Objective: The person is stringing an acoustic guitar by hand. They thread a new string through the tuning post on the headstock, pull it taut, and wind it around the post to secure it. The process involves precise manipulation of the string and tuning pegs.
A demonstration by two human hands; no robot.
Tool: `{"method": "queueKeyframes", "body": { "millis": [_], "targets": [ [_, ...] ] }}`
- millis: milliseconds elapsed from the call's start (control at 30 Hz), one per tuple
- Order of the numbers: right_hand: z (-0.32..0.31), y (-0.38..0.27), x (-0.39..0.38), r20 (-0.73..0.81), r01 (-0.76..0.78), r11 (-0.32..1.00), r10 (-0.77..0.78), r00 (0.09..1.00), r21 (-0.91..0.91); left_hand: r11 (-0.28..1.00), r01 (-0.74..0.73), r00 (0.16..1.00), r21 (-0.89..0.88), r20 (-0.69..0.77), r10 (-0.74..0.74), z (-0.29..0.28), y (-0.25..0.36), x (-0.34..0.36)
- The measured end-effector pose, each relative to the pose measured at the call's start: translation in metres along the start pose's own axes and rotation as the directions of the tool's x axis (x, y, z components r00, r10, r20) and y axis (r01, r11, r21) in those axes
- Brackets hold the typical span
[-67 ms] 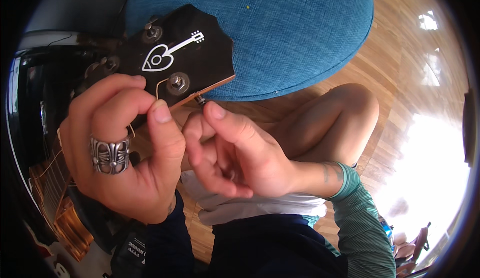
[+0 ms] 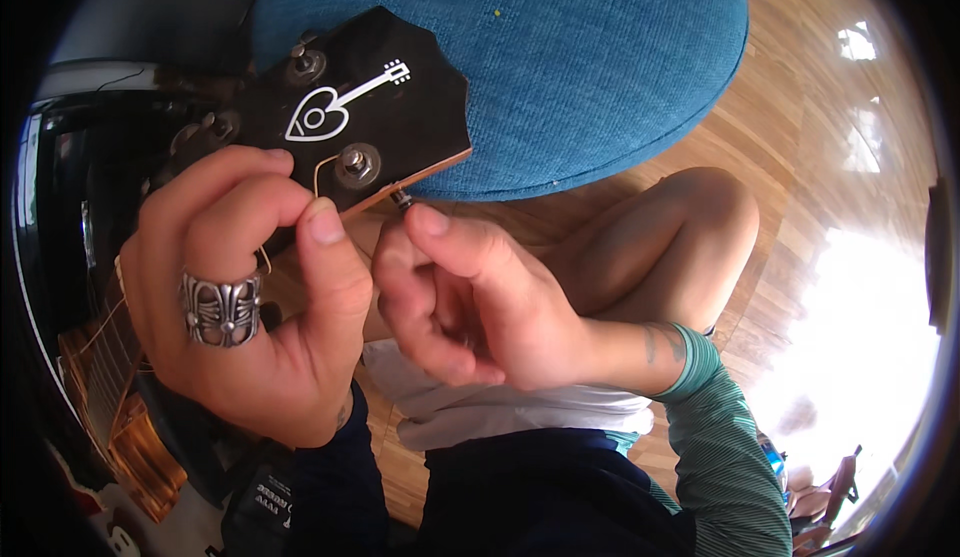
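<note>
Left hand [image 2: 280, 377]: thumb and index finger pinched together on a pale string [image 2: 316, 175], other fingers curled, silver ring [image 2: 222, 312] on one finger. String ran up from the pinch and bent over to the near tuning post [image 2: 357, 163] on the black headstock [image 2: 420, 122]. Right hand [image 2: 510, 297]: half closed, fingers curled in, thumb and forefinger up at the tuner shaft [image 2: 400, 197] sticking out below the headstock's edge; couldn't tell whether they gripped it, since the fingers hid its end. Headstock sat at upper left of center, tilted, white guitar emblem [image 2: 318, 117] on its face, a second post [image 2: 308, 62] near its far edge. Blue round cushion [image 2: 600, 77] lay behind it; contact unclear. More strings and a brown wooden part [image 2: 148, 462] showed at far left. Person's bent leg [image 2: 690, 247] was over the wood floor [image 2: 800, 147], right of the hands.
</note>
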State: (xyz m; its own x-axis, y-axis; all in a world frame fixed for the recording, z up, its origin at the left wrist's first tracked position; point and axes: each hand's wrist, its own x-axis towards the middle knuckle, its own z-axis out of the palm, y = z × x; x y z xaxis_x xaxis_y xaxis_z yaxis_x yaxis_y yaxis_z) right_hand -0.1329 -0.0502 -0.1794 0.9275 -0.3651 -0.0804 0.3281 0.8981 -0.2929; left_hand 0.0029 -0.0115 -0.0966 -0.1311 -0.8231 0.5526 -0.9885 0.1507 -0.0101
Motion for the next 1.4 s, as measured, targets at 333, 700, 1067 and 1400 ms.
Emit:
{"method": "queueKeyframes", "body": {
  "millis": [333,700,1067,1400],
  "targets": [
    [-0.001,0.007,0.0,-0.126,0.098,0.93,-0.152,0.98,-0.354,0.999,0.015,1.0,0.038,0.019,-0.016,-0.003,0.003,-0.001],
    [0.008,0.016,-0.002,-0.139,0.318,0.806,-0.438,0.888,-0.5,1.0,-0.012,1.0,0.024,0.014,0.012,-0.003,0.003,-0.004],
    [-0.01,0.018,0.002,0.175,0.005,0.992,-0.027,0.984,0.122,0.999,-0.03,0.998,-0.04,0.053,0.032,-0.005,0.0,-0.003],
    [-0.005,0.03,0.003,0.282,-0.032,0.912,-0.093,0.955,0.41,1.0,-0.03,0.999,-0.011,0.045,0.03,-0.006,-0.001,-0.005]
  ]
}}
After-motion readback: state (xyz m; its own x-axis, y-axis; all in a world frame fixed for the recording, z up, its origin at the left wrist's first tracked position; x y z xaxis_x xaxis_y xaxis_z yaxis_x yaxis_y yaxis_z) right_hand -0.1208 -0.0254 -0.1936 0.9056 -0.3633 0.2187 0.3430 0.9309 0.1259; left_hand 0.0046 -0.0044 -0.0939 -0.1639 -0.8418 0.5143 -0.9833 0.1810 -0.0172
